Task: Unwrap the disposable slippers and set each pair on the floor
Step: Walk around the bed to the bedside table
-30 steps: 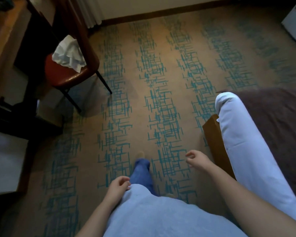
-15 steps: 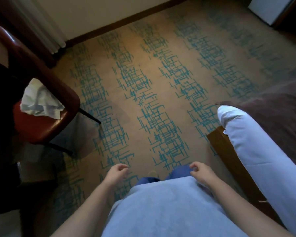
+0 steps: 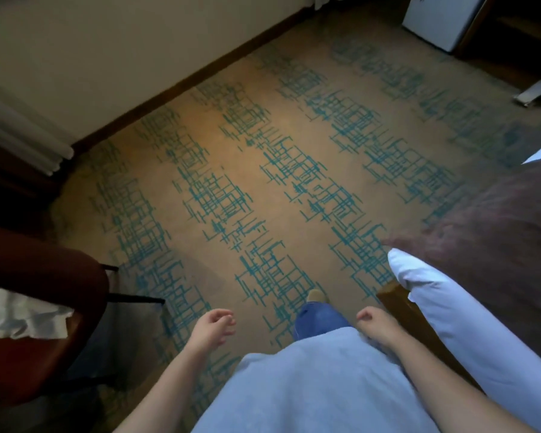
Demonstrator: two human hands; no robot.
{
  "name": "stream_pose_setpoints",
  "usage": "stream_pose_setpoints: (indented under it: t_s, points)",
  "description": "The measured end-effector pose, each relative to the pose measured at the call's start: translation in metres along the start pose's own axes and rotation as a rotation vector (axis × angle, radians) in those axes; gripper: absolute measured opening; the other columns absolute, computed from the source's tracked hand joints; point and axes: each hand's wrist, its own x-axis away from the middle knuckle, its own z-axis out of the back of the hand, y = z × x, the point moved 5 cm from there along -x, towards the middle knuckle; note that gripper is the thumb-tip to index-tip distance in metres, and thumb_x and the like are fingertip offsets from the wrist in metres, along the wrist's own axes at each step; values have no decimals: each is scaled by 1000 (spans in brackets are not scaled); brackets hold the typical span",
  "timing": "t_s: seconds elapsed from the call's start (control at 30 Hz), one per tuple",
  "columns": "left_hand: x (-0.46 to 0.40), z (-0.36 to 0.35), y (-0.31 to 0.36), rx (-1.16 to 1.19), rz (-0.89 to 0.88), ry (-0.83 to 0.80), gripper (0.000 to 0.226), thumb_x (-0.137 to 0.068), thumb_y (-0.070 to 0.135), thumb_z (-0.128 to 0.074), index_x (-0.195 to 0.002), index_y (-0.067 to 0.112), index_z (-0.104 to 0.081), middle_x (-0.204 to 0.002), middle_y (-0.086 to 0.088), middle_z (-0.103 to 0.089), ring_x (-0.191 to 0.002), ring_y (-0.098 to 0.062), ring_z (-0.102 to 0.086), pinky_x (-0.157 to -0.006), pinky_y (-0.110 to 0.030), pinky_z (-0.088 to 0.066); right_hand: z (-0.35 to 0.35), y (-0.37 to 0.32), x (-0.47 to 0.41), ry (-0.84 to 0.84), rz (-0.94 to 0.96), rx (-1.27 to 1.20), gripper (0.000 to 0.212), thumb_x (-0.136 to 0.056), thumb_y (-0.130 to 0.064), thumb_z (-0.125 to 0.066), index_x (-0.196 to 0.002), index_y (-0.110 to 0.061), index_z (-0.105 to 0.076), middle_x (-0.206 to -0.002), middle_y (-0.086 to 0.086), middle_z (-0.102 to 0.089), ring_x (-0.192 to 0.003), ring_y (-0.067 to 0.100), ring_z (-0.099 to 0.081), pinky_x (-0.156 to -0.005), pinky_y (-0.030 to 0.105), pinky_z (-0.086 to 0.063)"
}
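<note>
My left hand hangs low over the patterned carpet, fingers loosely curled and apart, holding nothing. My right hand hangs beside my blue-jeaned leg, also loosely curled and empty. A crumpled white wrapper lies on the red chair at the left edge. At the far right a pale flat object lies on the floor; it is too small to tell whether it is a slipper. No wrapped slippers show.
A bed with a white duvet, a dark brown throw and a wooden frame corner fills the right side. A white cabinet stands at the back right. A wall with dark skirting and a curtain bounds the back left.
The view has swung right and forward: the chair slid to the left edge and the far-right floor came into sight. My leg has stepped ahead. Both hands stay empty at my sides.
</note>
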Motion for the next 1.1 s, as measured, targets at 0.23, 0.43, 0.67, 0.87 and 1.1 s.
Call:
stream_pose_setpoints:
  t_s: [0.23,0.43,0.67,0.87,1.1]
  points:
    - [-50,-28,121,-96,-39,-5,14,-89,3,-47,-94,7,-59,-78,-8,-60,-54,-12,-56,-36,-13,-39,127,-94,-73,119,84,-77,13,-86,-6,-53,-94,-13,-60,-78,3,-58,-62,18,-52,-44,13,-38]
    - [-102,-59,207,-168,-79,-83,15,-86,3,-51,-97,4,-61,-71,-8,-61,-51,-9,-58,-50,-21,-40,200,-132,-127,186,11,-223,10,-87,-4,-52,-86,-13,-54,-73,1,-52,-58,18,-52,-34,12,-36]
    - [-197,-74,349,-203,-89,-208,19,-81,7,-57,-98,1,-62,-67,-6,-63,-62,-20,-56,-62,-25,-42,249,-158,-188,232,-118,-295,7,-89,-9,-51,-93,-14,-52,-87,8,-57,-57,14,-52,-33,10,-33]
    - [-252,-98,504,-435,-199,-294,13,-90,10,-47,-95,14,-58,-80,-4,-61,-60,-11,-57,-54,-21,-29,266,-188,-215,286,-236,-405,24,-84,-5,-56,-70,-24,-51,-76,4,-57,-67,21,-55,-61,22,-48]
    - [-286,-170,643,-465,-323,-355,14,-91,14,-46,-98,16,-59,-81,2,-63,-71,-11,-59,-62,-23,-36,300,-196,-242,360,-318,-562,26,-78,0,-62,-68,-22,-51,-82,11,-62,-84,26,-61,-62,27,-40]
